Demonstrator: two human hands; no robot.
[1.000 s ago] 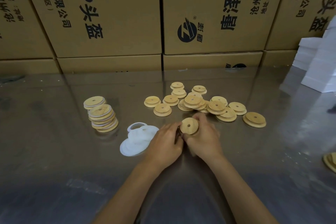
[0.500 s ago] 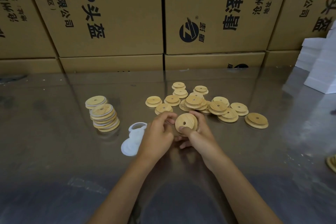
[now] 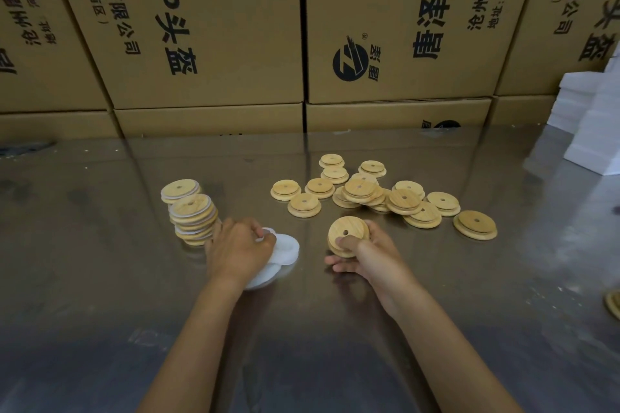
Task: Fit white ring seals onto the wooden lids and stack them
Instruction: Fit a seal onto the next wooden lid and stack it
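Big shiny table (image 3: 335, 329), cardboard boxes (image 3: 208, 27) behind. Finished stack (image 3: 194, 216) far left, bare lids (image 3: 369, 193) piled mid-right. Right hand (image 3: 364, 253) holds one wooden lid (image 3: 347, 233) tilted up, thumb by the hole. Left hand (image 3: 240, 250) is curled on the white ring seals (image 3: 283, 250); can't tell if it's got one yet. Tip imo: peel off just one ring w/ fingertips, then seat it evenly round the lid's step.

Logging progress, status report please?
Left hand on white ring seals, grip unclear. Right hand holds wooden lid. Nothing blocking.
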